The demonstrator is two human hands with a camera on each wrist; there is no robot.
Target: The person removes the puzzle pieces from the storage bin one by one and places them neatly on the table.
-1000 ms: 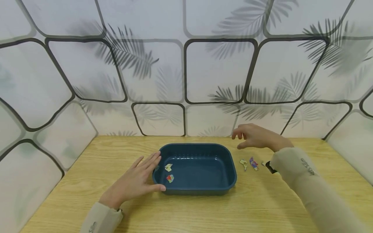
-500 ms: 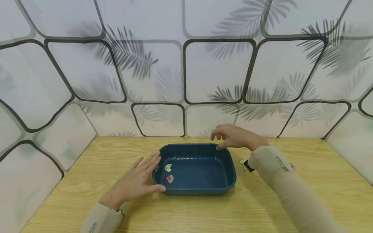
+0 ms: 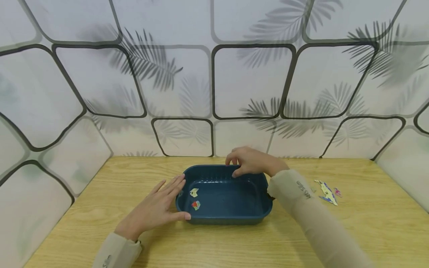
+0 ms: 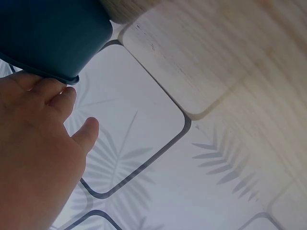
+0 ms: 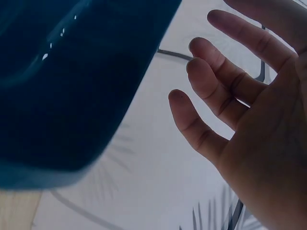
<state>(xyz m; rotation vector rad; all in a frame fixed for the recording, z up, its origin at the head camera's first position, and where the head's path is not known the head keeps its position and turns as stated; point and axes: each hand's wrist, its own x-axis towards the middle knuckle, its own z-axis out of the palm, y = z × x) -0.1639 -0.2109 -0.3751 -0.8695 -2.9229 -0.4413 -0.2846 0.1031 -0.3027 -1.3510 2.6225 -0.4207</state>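
Note:
A dark blue rectangular basin (image 3: pixel 224 220) stands on the wooden table. My left hand (image 3: pixel 157 208) rests against its left end, fingers straight along the rim and thumb at the near corner; the left wrist view shows its fingertips at the basin's lip (image 4: pixel 53 79). Over the basin's far right rim hovers my right hand (image 3: pixel 253 160), seen in the right wrist view with spread, slightly bent fingers (image 5: pixel 225 91) and nothing between them. Inside the basin, near its left end, lie a pale yellow cutout piece (image 3: pixel 194 192) and a red and green one (image 3: pixel 196 205).
Right of my right sleeve (image 3: pixel 295 190), a pale cutout with blue edges (image 3: pixel 326 192) and a small pink piece (image 3: pixel 337 192) lie on the table (image 3: pixel 362 227). The sleeve hides part of the table beside the basin. A patterned wall covering (image 3: pixel 248 137) rises behind.
My right hand has moved left, from above the table right of the basin to over its far rim. The pieces at the far right are uncovered by the sleeve. My left hand stays put.

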